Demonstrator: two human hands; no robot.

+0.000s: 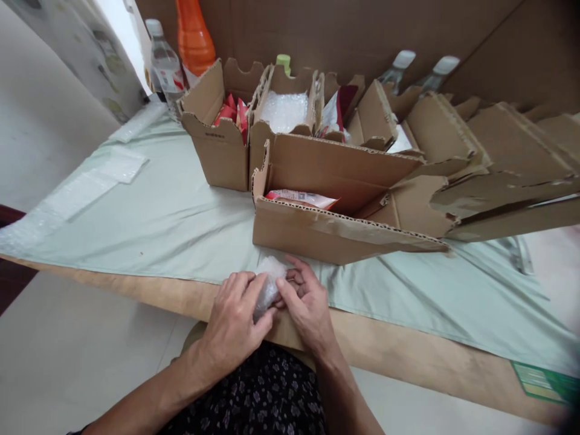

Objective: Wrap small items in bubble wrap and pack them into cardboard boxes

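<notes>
A small bundle of clear bubble wrap (269, 283) is held between my two hands at the front edge of the table. From the left, my left hand (238, 314) wraps round it, the thumb pressed against its lower side. On the other side my right hand (308, 302) pinches the bundle with thumb and fingers. What lies inside the wrap, if anything, cannot be made out. Just beyond my hands stands a long open cardboard box (308, 226) with a red and white packet (303, 198) in it.
Behind stand several open cardboard boxes, one with bubble wrap (284, 112), one with red packets (231, 112). A clear bottle (165, 66) and an orange bottle (194, 39) are at the back left. Flat bubble-wrap strips (77, 193) lie along the left of the pale green cloth (181, 223).
</notes>
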